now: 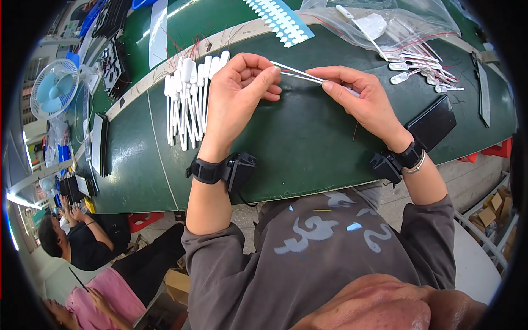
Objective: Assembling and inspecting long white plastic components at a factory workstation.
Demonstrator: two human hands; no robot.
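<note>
Above the green table, my two hands hold a slim white stick-like piece with a thin stem [300, 71]. My left hand [239, 85] pinches its left end between thumb and forefinger, the other fingers curled. The fingers of my right hand [360, 99] are closed on its other end, where a white part shows past the thumb. Left of my left hand lies a pile of white paddle-shaped pieces with thin stems [184, 102], fine wires sticking out at its far end. More such pieces with red wires [423, 69] lie beyond my right hand.
A clear plastic bag [401, 27] lies at the far right, and a black flat phone-like slab [433, 122] beside my right wrist. A blue sheet of white stickers [280, 22] is at the back. A fan [54, 89] and two other people are on the left.
</note>
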